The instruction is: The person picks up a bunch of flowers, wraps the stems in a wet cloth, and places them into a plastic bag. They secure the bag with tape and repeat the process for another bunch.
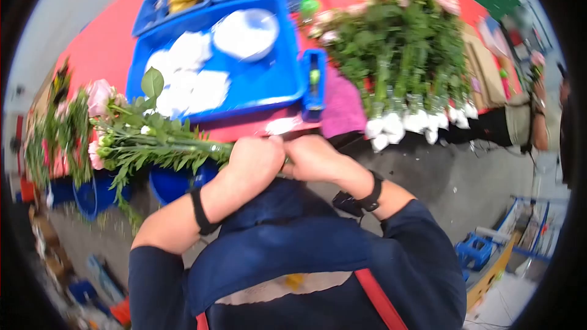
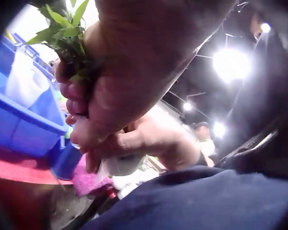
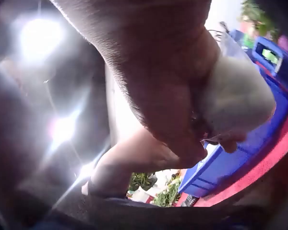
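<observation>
A bouquet (image 1: pixel 165 146) with green leaves and pink blooms lies sideways, its stems running to the person's lap. The left hand (image 1: pixel 257 162) grips the stems; in the left wrist view its fingers curl round the leafy stems (image 2: pixel 72 52). Touching it, the right hand (image 1: pixel 313 157) is at the stem ends. Thin white wrapping (image 2: pixel 120 165) shows by the right hand (image 2: pixel 158 143) in the left wrist view. The right wrist view shows pale, translucent wrapping (image 3: pixel 240 98) against the right hand (image 3: pixel 158 81), whose fingertips are partly hidden.
Beyond the hands, a blue tray (image 1: pixel 269 85) holds white pieces and a bowl (image 1: pixel 246 33). Wrapped bunches (image 1: pixel 406 49) with white stem ends lie right, beside a pink cloth (image 1: pixel 342 104). More flowers (image 1: pixel 67 128) and blue buckets (image 1: pixel 92 195) are left.
</observation>
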Demonstrator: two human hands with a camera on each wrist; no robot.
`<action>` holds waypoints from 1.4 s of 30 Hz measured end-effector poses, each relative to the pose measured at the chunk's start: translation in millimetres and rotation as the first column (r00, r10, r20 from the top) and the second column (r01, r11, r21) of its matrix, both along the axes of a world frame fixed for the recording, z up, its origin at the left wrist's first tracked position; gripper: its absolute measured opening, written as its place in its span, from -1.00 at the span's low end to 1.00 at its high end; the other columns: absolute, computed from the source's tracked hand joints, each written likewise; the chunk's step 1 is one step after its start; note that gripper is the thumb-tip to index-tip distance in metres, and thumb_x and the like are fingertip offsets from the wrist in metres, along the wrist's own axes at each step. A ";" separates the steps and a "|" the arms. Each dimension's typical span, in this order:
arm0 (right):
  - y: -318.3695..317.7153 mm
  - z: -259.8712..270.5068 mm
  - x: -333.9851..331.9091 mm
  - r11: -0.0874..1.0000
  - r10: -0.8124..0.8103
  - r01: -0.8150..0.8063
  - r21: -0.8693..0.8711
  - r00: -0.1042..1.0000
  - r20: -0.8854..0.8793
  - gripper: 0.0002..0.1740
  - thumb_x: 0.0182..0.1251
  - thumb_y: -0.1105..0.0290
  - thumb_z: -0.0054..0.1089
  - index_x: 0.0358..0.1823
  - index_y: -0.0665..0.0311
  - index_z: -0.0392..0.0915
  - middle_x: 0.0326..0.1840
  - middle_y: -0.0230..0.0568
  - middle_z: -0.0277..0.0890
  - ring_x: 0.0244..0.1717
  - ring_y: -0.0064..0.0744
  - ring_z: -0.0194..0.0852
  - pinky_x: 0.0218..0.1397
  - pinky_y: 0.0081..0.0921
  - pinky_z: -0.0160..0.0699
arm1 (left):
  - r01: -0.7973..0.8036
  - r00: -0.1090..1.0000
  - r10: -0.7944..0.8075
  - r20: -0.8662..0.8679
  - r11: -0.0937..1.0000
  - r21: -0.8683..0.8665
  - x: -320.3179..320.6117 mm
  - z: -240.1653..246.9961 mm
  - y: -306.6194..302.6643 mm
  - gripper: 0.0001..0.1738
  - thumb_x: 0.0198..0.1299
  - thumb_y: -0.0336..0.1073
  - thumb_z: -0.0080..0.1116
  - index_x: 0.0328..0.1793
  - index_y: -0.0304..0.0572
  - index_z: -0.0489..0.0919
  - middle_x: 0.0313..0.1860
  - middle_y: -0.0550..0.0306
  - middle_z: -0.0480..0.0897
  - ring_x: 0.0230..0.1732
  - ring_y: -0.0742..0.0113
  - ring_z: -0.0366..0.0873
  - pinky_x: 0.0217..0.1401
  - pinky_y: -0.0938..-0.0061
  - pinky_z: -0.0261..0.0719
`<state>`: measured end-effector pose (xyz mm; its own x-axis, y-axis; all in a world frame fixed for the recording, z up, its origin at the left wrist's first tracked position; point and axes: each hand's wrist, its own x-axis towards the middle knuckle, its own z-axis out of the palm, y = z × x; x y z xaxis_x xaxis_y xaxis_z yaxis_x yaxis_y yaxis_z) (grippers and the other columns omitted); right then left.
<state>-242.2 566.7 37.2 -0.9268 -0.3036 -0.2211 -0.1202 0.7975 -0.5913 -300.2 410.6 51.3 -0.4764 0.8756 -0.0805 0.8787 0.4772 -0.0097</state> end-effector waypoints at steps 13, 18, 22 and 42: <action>199.9 -3.8 108.4 0.451 -0.881 0.850 -0.270 0.376 -0.288 -0.71 0.10 0.27 0.22 -0.17 0.24 0.57 -0.42 0.05 0.57 -0.39 0.00 0.56 -0.32 -0.26 0.51 | 0.333 0.943 -0.310 -0.122 0.863 0.379 7.6 63.1 48.1 -0.54 -0.08 -0.34 0.30 0.05 -0.12 0.55 0.16 0.00 0.50 0.37 -0.02 0.32 0.43 -0.05 0.11; 281.7 -14.0 116.6 0.297 -0.912 0.851 -0.433 0.118 -0.394 -0.80 0.17 0.36 0.23 -0.24 0.34 0.56 -0.50 -0.16 0.60 -0.50 -0.44 0.53 -0.31 -0.45 0.48 | 0.074 0.997 -0.076 -0.002 0.963 0.260 5.2 23.3 5.2 -0.51 -0.03 -0.33 0.25 0.13 -0.12 0.54 0.16 -0.02 0.47 0.41 0.00 0.25 0.45 -0.01 0.08; 328.9 -58.8 103.0 0.227 -0.904 0.872 -0.433 0.023 -0.427 -0.79 0.18 0.37 0.23 -0.23 0.35 0.58 -0.45 -0.16 0.65 -0.41 -0.40 0.61 -0.27 -0.43 0.50 | -0.151 0.988 0.142 0.056 0.968 0.200 13.6 -0.3 -35.0 -0.40 -0.07 -0.34 0.29 0.20 -0.13 0.49 0.16 -0.04 0.46 0.38 -0.04 0.28 0.41 -0.02 0.12; 274.4 -53.2 7.0 0.004 -0.434 0.884 0.468 0.423 -0.795 -0.42 0.38 0.01 0.06 0.25 0.28 0.43 0.20 0.00 0.47 0.20 0.03 0.41 0.22 -0.16 0.40 | -0.935 0.170 0.956 0.238 0.080 0.345 -88.8 -75.8 -463.3 -0.79 0.12 -0.23 0.13 -0.19 -0.10 0.68 -0.22 -0.05 0.67 -0.12 -0.02 0.63 -0.02 0.16 0.59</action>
